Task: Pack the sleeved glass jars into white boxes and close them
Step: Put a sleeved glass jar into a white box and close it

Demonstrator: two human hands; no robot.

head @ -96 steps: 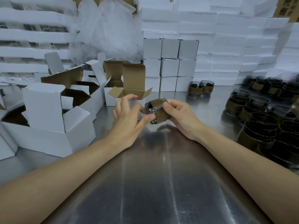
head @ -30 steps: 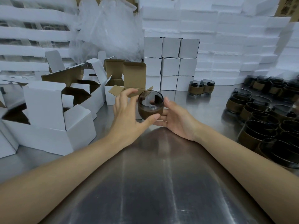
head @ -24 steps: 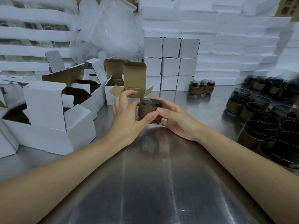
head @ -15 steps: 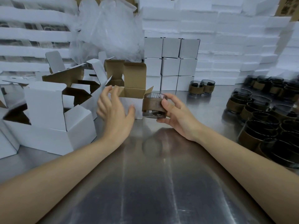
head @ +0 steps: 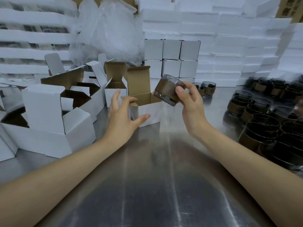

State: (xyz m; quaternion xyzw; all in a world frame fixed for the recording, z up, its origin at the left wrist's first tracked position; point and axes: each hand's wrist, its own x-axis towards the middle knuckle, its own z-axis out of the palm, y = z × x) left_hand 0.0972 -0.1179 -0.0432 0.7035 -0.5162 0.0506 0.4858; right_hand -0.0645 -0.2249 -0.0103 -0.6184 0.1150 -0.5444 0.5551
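My right hand (head: 191, 107) grips a dark glass jar with a brown paper sleeve (head: 168, 90), tilted, just above the right edge of an open white box (head: 150, 112). The box stands on the metal table with its brown-lined lid flap upright. My left hand (head: 122, 114) holds the box's left front corner, thumb on the front wall and fingers at the rim. The box's inside looks empty.
Several open white boxes (head: 47, 115) crowd the left side. Closed white boxes (head: 171, 59) are stacked behind, with two sleeved jars (head: 205, 88) beside them. Many sleeved jars (head: 265, 118) fill the right. White foam stacks (head: 237, 38) and a plastic bag (head: 108, 30) form the back. Bare table (head: 155, 185) lies in front.
My left hand let go of the jar and took hold of the box. My right hand lifted the jar, tilted it and brought it over the box's opening.
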